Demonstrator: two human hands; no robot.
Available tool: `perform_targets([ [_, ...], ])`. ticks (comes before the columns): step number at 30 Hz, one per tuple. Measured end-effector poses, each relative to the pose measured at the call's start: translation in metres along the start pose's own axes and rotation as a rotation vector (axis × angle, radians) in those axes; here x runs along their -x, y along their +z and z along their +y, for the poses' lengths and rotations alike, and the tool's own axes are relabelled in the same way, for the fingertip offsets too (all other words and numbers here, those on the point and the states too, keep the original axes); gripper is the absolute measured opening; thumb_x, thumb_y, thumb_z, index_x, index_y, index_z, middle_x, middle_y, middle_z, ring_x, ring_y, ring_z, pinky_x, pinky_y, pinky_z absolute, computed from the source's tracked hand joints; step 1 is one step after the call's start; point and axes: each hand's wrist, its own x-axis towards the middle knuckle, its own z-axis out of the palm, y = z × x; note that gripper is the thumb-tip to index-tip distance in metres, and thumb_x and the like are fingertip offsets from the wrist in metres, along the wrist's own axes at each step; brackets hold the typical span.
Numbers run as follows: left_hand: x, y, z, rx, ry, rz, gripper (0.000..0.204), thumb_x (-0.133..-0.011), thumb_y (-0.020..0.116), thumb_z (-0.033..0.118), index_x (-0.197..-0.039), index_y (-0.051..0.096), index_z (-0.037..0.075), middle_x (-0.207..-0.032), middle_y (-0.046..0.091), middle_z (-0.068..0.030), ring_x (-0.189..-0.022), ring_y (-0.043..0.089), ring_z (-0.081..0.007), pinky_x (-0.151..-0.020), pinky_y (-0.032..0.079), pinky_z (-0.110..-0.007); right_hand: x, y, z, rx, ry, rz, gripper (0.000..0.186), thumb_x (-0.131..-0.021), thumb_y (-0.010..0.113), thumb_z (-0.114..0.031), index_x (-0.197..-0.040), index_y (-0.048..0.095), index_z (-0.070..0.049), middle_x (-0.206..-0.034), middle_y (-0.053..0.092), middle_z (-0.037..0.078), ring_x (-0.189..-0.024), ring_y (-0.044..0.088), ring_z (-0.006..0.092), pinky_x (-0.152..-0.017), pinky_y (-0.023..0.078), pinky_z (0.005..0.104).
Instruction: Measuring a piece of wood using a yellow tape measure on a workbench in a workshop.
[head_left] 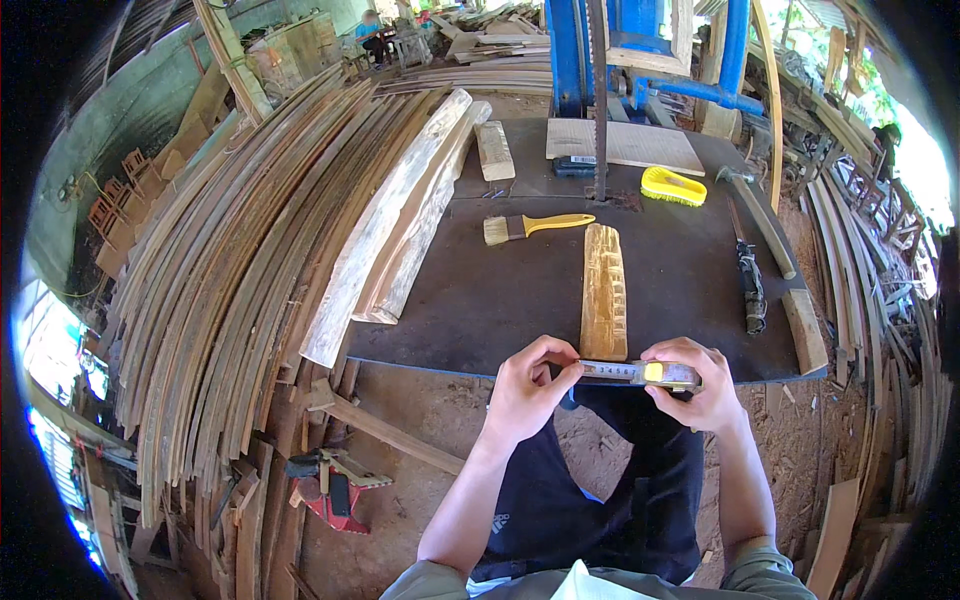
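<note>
Both my hands are at the near edge of a dark worktable (480, 290), with a tape measure (672, 374) between them. My right hand (708, 388) grips its case. The tip of the pulled-out blade is pinched between the thumb and fingers of my left hand (532, 388). A short stretch of blade runs crosswise at the near end of a notched brown wooden piece (603, 290); whether it touches the wood I cannot tell. Beyond that piece lies a flat paintbrush (540, 226) with a yellow handle.
An upright saw blade (600, 100) of a blue machine (573, 60) crosses the table's far side. Nearby lie a yellow scrub brush (672, 186), a hammer (760, 220), a tool with a black-wrapped handle (750, 290) and wood offcuts (494, 150). Long planks (240, 240) are stacked left.
</note>
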Motion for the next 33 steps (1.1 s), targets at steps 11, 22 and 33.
perform_targets([
  [11, -0.011, -0.003, -0.003, -0.002, 0.034, 0.017, 0.009, -0.092, 0.074, 0.001, -0.101, 0.071, 0.000, -0.087, 0.069, -0.0007, -0.067, 0.049, 0.0016, -0.057, 0.037, -0.018, -0.013, -0.016, -0.009, 0.374, -0.098, -0.259, 0.036, -0.084, 0.084, -0.012, -0.117, 0.073, -0.012, -0.116, 0.074, 0.006, -0.088, 0.076, 0.0241, -0.069, 0.062, 0.0356],
  [22, -0.011, -0.003, -0.009, 0.038, 0.000, -0.036, 0.012, -0.093, 0.072, -0.003, -0.104, 0.068, -0.002, -0.092, 0.068, -0.0019, -0.070, 0.047, 0.0008, -0.060, 0.035, -0.018, -0.014, -0.030, -0.015, 0.513, -0.169, -0.376, 0.046, -0.088, 0.077, -0.015, -0.132, 0.065, -0.016, -0.120, 0.069, 0.006, -0.093, 0.075, 0.0245, -0.073, 0.063, 0.0365],
  [33, -0.006, -0.004, -0.013, -0.004, 0.073, -0.026, 0.013, -0.091, 0.074, -0.003, -0.103, 0.069, -0.001, -0.090, 0.069, -0.0006, -0.063, 0.040, 0.0015, -0.055, 0.030, -0.018, -0.021, -0.029, -0.024, 0.422, 0.236, -0.414, 0.060, -0.082, 0.079, -0.009, -0.137, 0.057, -0.007, -0.122, 0.068, 0.014, -0.104, 0.071, 0.0351, -0.091, 0.060, 0.0423],
])
